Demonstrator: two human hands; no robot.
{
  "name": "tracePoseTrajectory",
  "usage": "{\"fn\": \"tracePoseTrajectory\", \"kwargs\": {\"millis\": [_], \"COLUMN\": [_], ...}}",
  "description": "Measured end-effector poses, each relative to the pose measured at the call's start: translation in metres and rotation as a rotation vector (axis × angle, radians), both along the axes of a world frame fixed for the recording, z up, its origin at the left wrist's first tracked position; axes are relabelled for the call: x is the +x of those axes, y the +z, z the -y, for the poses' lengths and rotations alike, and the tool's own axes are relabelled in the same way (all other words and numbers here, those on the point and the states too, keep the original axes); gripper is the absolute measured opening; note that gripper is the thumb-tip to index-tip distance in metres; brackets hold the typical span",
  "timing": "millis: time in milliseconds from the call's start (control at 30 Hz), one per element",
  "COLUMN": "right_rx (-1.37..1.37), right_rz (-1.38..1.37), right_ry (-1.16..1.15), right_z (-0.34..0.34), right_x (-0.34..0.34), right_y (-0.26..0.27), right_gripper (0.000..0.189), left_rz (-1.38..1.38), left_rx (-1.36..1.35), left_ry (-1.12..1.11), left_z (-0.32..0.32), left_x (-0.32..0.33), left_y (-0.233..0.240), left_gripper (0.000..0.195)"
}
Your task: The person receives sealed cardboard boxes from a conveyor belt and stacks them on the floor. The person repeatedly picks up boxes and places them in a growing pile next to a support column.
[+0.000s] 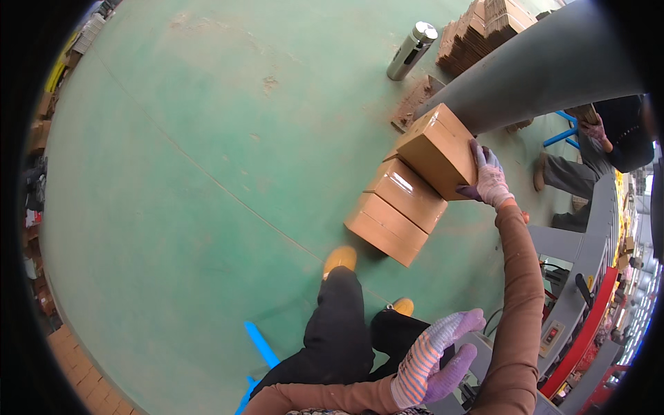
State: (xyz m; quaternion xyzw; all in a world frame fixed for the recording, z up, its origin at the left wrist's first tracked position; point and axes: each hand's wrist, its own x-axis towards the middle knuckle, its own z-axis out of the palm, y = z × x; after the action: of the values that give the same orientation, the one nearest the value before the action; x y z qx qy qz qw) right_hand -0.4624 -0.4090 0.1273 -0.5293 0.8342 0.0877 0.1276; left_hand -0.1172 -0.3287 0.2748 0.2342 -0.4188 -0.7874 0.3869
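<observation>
My right hand, in a pale knit glove with purple-coated fingers, grips the end of a brown cardboard carton, fingers and thumb spread across it. That carton sits at an angle against a taped carton. Beside the taped one is another closed carton, nearest my feet. Whether the gripped carton rests its full weight there, I cannot tell. My left hand, in an orange-and-grey striped glove with purple fingertips, hovers near my knee. Its thumb is apart from the fingers and it holds nothing.
A thick grey column rises beyond the cartons. Near it stand a steel flask and bundled flat cardboard. To the right, a grey machine frame has a red rail and a switch. Another person is beyond it.
</observation>
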Motion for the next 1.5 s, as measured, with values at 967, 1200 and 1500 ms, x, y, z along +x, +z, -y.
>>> {"fn": "tracePoseTrajectory", "kwargs": {"millis": [967, 1200, 1500], "right_rx": [-1.081, -1.322, -1.379], "right_rz": [1.319, 1.86, 1.951], "right_ry": [-1.358, -1.077, -1.149], "right_z": [-0.1, -0.083, -0.04], "right_x": [0.069, 0.069, 0.091], "right_y": [-0.188, -0.226, -0.237], "right_gripper": [0.075, 0.068, 0.073], "left_rz": [0.484, 0.351, 0.38], "left_rx": [-0.086, 0.389, 0.479], "left_ry": [-0.27, -0.469, -0.535], "left_z": [0.218, 0.235, 0.283], "left_x": [-0.056, -0.164, -0.172], "left_y": [-0.217, -0.365, -0.347], "left_gripper": [0.065, 0.083, 0.066]}}
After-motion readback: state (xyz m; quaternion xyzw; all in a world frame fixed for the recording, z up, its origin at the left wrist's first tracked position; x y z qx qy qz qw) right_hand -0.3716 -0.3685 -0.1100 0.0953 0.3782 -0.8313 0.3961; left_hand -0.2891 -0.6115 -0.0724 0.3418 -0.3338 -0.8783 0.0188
